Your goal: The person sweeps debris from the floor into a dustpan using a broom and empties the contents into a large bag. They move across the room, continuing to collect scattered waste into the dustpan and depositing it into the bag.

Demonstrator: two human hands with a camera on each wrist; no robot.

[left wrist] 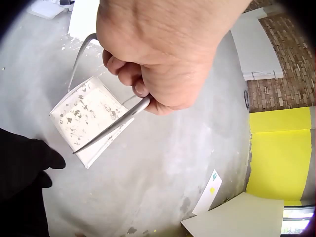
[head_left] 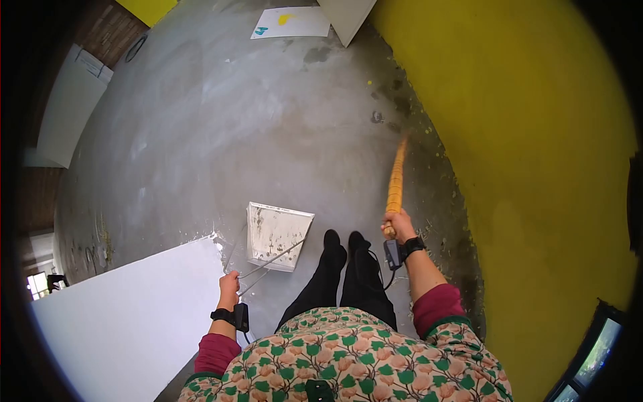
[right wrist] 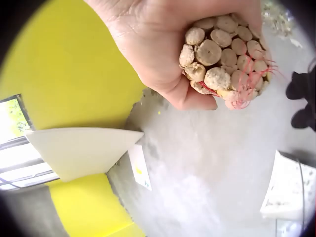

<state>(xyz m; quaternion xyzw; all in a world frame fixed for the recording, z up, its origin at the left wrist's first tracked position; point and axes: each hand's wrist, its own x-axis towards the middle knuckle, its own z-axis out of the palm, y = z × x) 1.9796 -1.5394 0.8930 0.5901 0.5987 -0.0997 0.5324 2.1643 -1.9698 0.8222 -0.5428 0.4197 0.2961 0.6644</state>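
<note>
My left hand grips the bent wire handle of a white, dirt-spotted dustpan, which hangs or rests over the grey floor in front of the feet. In the left wrist view the fingers of the left hand curl round that handle. My right hand grips the bound end of a short straw-coloured broom, whose far end points forward and looks blurred. The right wrist view shows the right hand wrapped round the bundle of cut stalks with red threads.
A yellow surface runs along the right side. At the lower left lies a white panel. Ahead are a paint-marked white sheet and a pale board. Dark debris marks the floor near the yellow edge.
</note>
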